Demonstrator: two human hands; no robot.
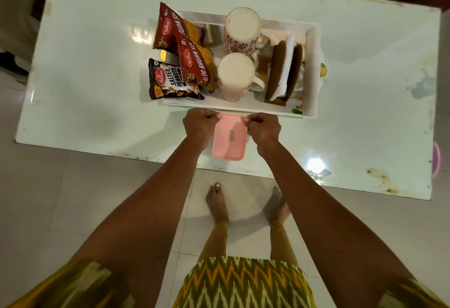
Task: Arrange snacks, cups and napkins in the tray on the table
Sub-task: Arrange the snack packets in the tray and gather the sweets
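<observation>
A white tray (313, 68) sits on the table (97, 64). At its left end lie two red sev packets (170, 29) (194, 64) and a dark salted peanuts packet (170, 81). Two upturned patterned cups (241, 29) (235, 76) stand in its middle. A brown napkin holder (277, 64) with white napkins (287, 64) stands at its right end. Just in front of the tray, a small pink tray (229, 137) is pinched at its far corners by my left hand (199, 122) and my right hand (264, 127).
The table's near edge runs just under the pink tray. My bare feet (218, 203) stand on the tiled floor below. A pink object (437, 159) shows at the table's right edge. A dark surface lies beyond the far edge.
</observation>
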